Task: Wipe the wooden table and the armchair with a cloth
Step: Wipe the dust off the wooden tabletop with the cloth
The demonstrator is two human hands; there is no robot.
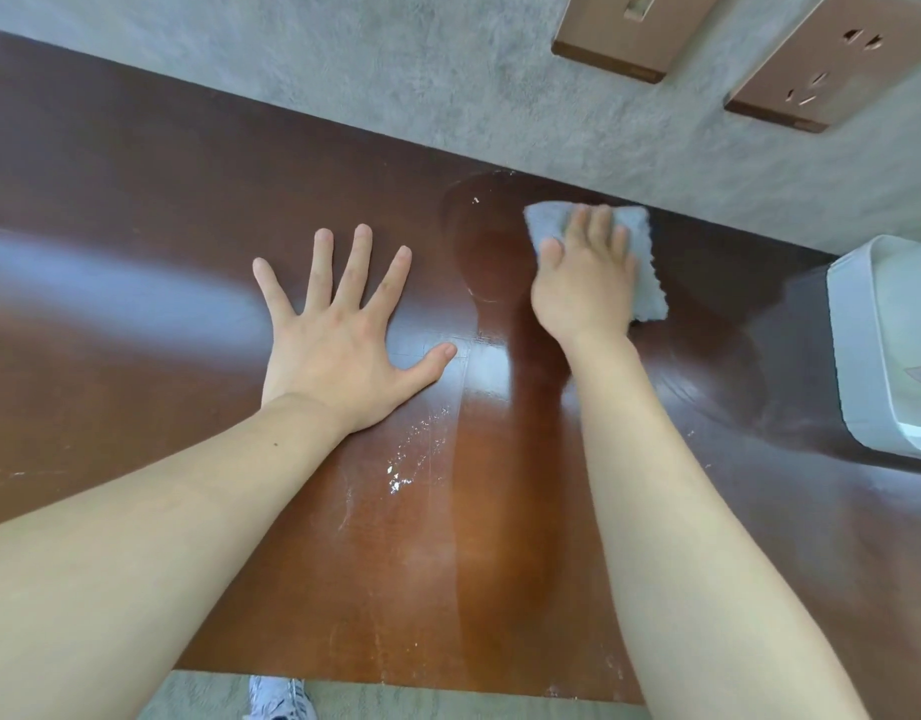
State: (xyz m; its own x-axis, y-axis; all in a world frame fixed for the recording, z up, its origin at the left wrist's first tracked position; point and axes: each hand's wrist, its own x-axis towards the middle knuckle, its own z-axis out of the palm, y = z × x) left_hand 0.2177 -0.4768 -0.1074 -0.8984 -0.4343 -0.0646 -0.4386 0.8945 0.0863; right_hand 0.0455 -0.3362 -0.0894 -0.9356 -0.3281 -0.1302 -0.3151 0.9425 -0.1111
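Sockets [832, 59] sit in the grey textured wall [396, 70] behind our wooden table [136, 226], and a white rounded plastic box [884, 350] stands at the table's right edge, near our wiping arm. Our right hand [583, 283] presses flat on the fluffy pale-blue cloth [645, 283] by the wall. Our left hand [339, 340] rests splayed wide on glossy red-brown wood, beside white scuffs [401, 470].

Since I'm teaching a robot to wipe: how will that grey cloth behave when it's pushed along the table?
The cloth looks soft and fluffy with ragged edges, so it is probably floppy and may bunch unless pressed flat, as the right hand does. The wooden table looks glossy, with a damp-looking streak, so it likely slides easily.
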